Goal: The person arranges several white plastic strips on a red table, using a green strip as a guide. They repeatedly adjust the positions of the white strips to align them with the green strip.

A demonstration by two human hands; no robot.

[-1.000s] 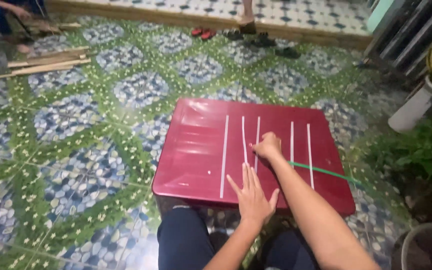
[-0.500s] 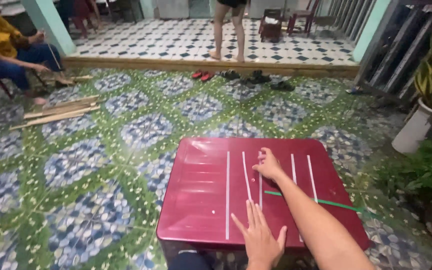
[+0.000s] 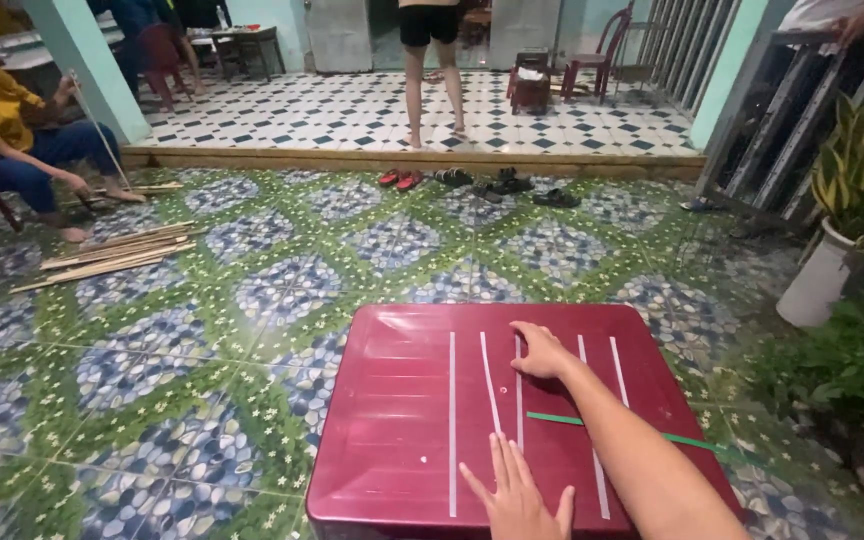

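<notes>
My left hand (image 3: 517, 495) lies flat at the near edge of the red table (image 3: 392, 420), fingers spread and released, palm pressing down on the near ends of the pale strips (image 3: 452, 420) so they cannot slide. These strips run side by side away from me, roughly parallel, with narrow gaps between them. Across them, under my forearm, lies a green strip (image 3: 552, 419), angled toward the right edge of the table. My right hand (image 3: 540, 352) reaches farther up, fingers curled down and pinching lightly at one middle strip near its far end; I cannot tell whether the grasp is closed on it. To do this well, I judge I should keep the left palm steady as an anchor, nudge only one strip at a time, and keep the gaps even. Beyond the table, the patterned floor (image 3: 202, 330) carries a bundle of long slats (image 3: 102, 255), with a seated person (image 3: 12, 130) beside them. Farther off, sandals (image 3: 402, 179) lie by a step.
</notes>
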